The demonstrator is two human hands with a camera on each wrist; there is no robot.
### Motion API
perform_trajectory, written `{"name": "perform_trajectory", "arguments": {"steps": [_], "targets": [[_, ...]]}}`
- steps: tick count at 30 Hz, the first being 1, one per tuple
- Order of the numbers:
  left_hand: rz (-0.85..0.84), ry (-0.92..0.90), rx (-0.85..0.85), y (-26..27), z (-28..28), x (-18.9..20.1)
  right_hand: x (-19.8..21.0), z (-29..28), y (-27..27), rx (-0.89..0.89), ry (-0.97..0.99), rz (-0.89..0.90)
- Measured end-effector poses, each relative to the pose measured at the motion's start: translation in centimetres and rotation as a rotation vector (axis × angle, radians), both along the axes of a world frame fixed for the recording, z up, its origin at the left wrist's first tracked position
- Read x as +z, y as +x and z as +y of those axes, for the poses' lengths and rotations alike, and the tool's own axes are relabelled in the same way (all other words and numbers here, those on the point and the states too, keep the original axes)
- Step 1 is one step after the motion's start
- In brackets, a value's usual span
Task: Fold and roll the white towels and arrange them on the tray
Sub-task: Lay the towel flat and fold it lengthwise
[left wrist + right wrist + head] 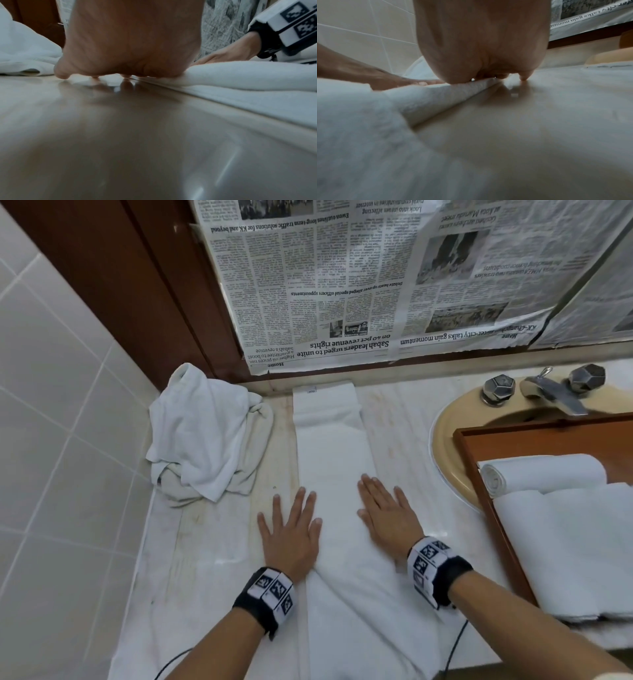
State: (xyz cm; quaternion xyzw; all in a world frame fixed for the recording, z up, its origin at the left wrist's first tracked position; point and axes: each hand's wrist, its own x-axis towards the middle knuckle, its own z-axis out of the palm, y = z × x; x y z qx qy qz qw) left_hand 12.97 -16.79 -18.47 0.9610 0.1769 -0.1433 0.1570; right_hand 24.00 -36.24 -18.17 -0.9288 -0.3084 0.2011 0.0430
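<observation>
My left hand point(291, 537) and right hand point(388, 517) press flat, fingers straight and spread, on the near part of the folded towel point(329, 460) on the table point(404, 422). Its long axis runs straight away from me, so I'd roll forward; the tray point(479, 474) waits right.

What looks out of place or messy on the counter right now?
A crumpled towel lies heaped in the back left corner, unfolded. The folded strip under both hands bunches near the counter's front edge. Upside-down newspaper covers the wall. The tray overhangs the sink.
</observation>
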Motion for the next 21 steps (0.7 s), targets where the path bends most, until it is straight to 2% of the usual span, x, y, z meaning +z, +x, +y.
{"name": "perform_trajectory", "arguments": {"steps": [7,11,14,17,21], "targets": [[0.017,0.020,0.028,7.7,1.3,0.2,0.0,1.5,7.7,-0.027,-0.017,0.015],[0.042,-0.019,0.045,9.7,1.7,0.5,0.5,1.0,9.7,-0.083,0.030,0.054],[-0.002,-0.064,0.043,9.1,1.0,1.0,0.8,-0.6,8.7,-0.140,0.154,0.049],[-0.121,-0.115,-0.017,6.6,0.3,1.2,1.4,-3.0,5.8,-0.146,0.265,0.083],[-0.310,-0.208,-0.047,2.7,-1.0,1.4,2.1,-6.8,1.0,-0.188,0.272,0.091]]}}
